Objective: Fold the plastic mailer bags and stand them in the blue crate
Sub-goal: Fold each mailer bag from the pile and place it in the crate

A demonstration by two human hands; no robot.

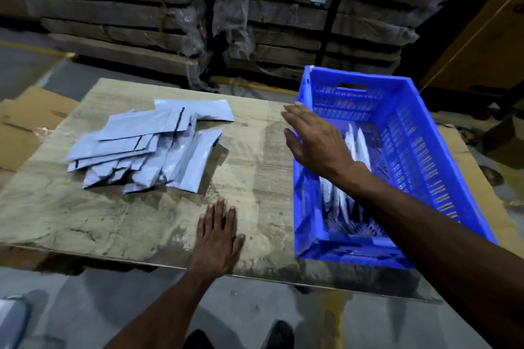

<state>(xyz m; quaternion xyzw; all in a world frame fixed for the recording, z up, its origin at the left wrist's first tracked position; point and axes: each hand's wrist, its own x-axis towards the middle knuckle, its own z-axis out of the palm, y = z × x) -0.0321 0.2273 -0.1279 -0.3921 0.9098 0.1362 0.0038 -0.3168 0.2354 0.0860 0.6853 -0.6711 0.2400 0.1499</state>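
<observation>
A loose pile of grey plastic mailer bags [150, 147] lies on the left part of the worn wooden table [255, 178]. The blue crate [397, 110] stands on the table's right side, with several folded mailers [358, 147] standing on edge inside it. My right hand [314, 139] hovers over the crate's left wall, fingers spread, palm down, holding nothing. My left hand [218, 235] rests flat on the table near its front edge, fingers apart and empty, below and to the right of the pile.
Flattened cardboard [31, 122] lies beside the table on the left. Wrapped stacks of cardboard on pallets [283, 17] stand behind the table. A grey bag [11, 317] shows at the bottom left on the floor.
</observation>
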